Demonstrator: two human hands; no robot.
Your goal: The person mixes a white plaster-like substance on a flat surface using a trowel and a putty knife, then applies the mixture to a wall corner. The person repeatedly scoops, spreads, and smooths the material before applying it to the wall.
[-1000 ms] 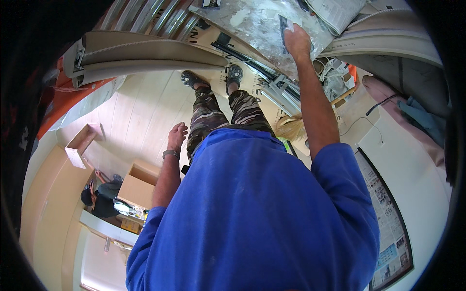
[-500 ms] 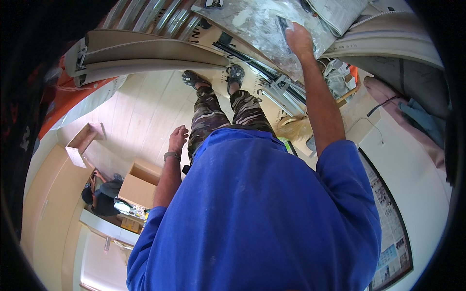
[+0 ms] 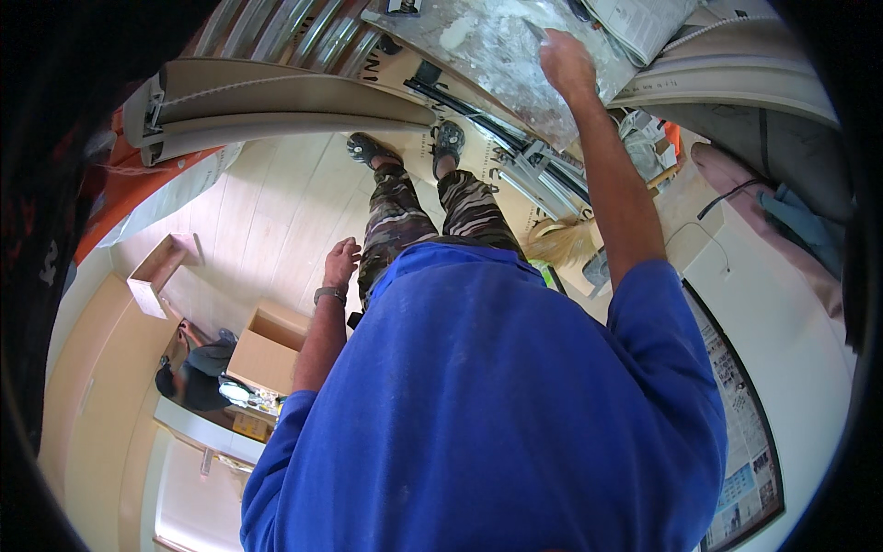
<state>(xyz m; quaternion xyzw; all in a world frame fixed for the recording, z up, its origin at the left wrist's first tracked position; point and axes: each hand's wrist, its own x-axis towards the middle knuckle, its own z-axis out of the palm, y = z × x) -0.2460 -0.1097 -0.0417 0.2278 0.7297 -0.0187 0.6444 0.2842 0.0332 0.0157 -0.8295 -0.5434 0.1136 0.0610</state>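
Observation:
My right hand (image 3: 567,64) is closed around a flat scraper, its greyish blade (image 3: 536,33) only partly showing beyond the fingers. It is over a board (image 3: 497,69) smeared with white putty-like material, at the top of the view. Whether the blade touches the board I cannot tell. My left hand (image 3: 341,262) hangs by my left thigh, holding nothing, its fingers loosely bent and a little apart. A watch or band (image 3: 329,294) circles that wrist.
Rolled beige blinds (image 3: 285,97) lie left of the board and dark metal bars (image 3: 478,120) below it. Folded newspapers (image 3: 635,28) lie at its right corner. A brush or broom head (image 3: 561,244) is by my right leg. Another person (image 3: 198,377) crouches at lower left beside a wooden box (image 3: 269,345).
My right hand has shifted slightly and turned, so less of the scraper's blade shows. The left hand stays about where it was.

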